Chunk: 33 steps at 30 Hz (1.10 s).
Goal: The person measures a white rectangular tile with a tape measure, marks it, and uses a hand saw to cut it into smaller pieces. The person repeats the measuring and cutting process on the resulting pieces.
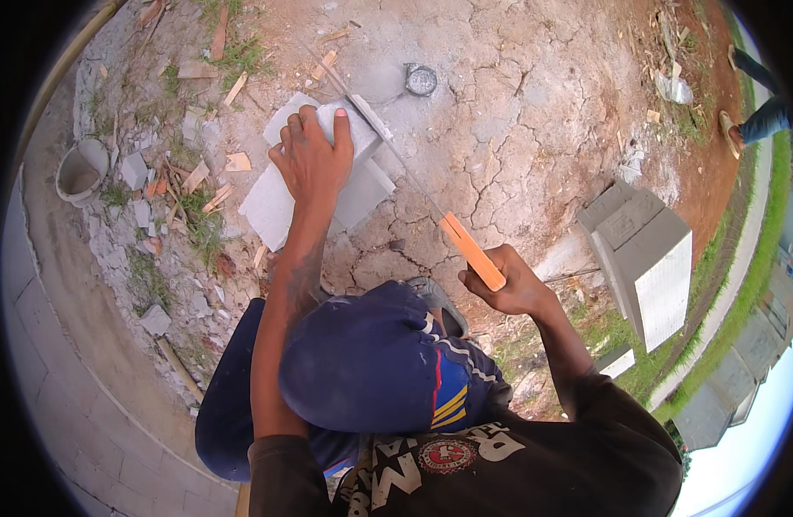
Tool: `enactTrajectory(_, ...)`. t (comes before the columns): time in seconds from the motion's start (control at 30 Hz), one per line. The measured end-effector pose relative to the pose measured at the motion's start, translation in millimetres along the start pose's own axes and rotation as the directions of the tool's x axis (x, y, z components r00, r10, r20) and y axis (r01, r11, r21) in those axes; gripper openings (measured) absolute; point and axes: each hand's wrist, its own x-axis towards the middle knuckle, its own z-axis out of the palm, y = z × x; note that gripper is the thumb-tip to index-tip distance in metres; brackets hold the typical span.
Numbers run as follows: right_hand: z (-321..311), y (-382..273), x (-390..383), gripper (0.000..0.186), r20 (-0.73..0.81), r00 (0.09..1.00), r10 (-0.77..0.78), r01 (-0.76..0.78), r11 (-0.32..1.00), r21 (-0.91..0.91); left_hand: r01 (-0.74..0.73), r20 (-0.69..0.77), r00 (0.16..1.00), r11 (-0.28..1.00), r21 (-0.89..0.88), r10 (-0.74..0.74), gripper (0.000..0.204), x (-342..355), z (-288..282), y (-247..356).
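Note:
My left hand [313, 155] grips the top of a light grey block [359, 130], its fingers bent over the surface. This block rests on other grey block pieces [267, 207] on the ground. My right hand [491, 280] holds the orange handle [472, 250] of a long, thin saw. The blade [409, 172] runs up and left across the block's right end, where white dust lies. A small round grey-black object [420, 80] lies on the cracked ground beyond the blade.
Stacked grey blocks [633, 258] stand at right. A bucket [79, 171] sits at left among rubble, wood scraps and grass, beside a block wall [43, 353]. Another person's legs [754, 121] are at upper right. A grass strip and concrete kerb [749, 250] run along the right.

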Motion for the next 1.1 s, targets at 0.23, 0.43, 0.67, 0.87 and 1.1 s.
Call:
enactTrajectory(0.23,-16.3,33.7,51.6,0.032,0.006,1.0,-0.015,0.014,0.994,0.107,-0.01,0.029,1.0,1.0,-0.012,0.011,0.053,8.8,5.0,14.7)
enactTrajectory(0.43,-10.2,-3.1,-12.0,0.022,0.028,0.999,0.045,-0.047,0.995,0.089,0.002,0.029,1.0,1.0,-0.006,-0.002,0.054,6.7,-5.2,-0.6)
enactTrajectory(0.67,-22.6,24.9,53.0,0.032,-0.033,0.999,-0.04,0.044,0.99,0.136,0.075,0.031,0.997,0.997,0.035,-0.076,0.054,-0.8,8.2,10.8)
enactTrajectory(0.87,-20.5,-0.5,-26.8,0.023,0.043,0.998,0.046,-0.049,0.996,0.078,0.007,0.031,0.999,1.0,0.007,-0.007,0.054,12.8,-4.0,-4.2)
enactTrajectory(1.1,-18.6,23.4,69.6,0.028,0.024,1.0,-0.007,0.006,0.999,0.054,0.085,0.034,0.996,0.996,0.002,-0.085,0.055,4.8,14.3,15.6)
